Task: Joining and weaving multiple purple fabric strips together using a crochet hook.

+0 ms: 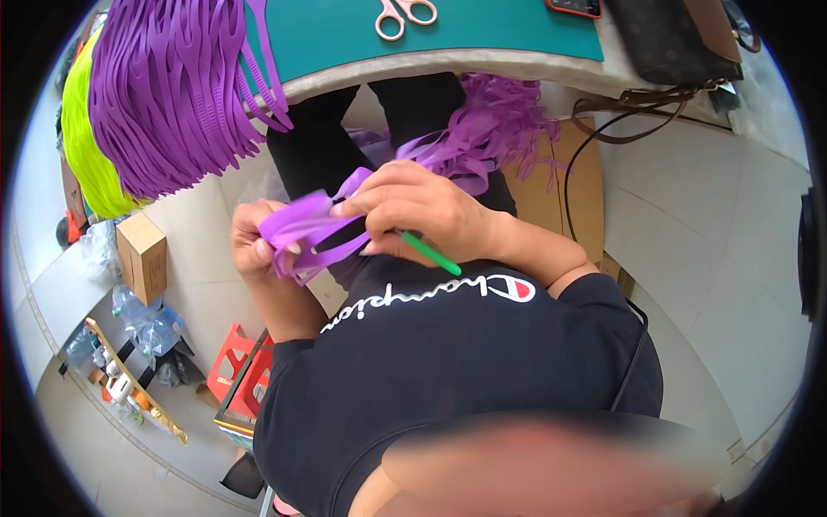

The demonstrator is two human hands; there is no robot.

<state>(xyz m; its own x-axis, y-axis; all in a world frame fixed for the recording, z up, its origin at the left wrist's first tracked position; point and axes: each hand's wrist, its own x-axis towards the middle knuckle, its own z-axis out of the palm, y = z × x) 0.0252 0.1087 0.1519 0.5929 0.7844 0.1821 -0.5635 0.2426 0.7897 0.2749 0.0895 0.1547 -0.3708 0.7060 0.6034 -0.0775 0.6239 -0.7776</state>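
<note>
Purple strips [297, 222], looped and partly motion-blurred, lie between the hands, in front of the dark shirt.

Left hand [257, 238], 9 o'clock of the strips: fingers closed in a pinch on the loop's outer end, no visible gap. Right hand [426, 211], 3 o'clock: fingers curled, tips brought together at the near end of the strips; exact contact is blurred. A green stick [432, 253] sits under the same curled fingers, its end pointing to 4 o'clock.

Handling, judged: light, soft, rubbery, bends freely, unlikely to break; loose loops may snag or twist. Best hold: a flat pinch across the width, near an end.

Outward from the strips: purple tangle [504, 125] at 2 o'clock; hanging purple bundle [168, 95] between 10 and 11, with yellow-green bundle [82, 142] beside it at 10. Counter [431, 60] at 12 to 1, bearing green mat [500, 34] and pink-handled scissors [389, 28]. Cardboard box [142, 258] near 9; red stool [226, 366] at 7.
</note>
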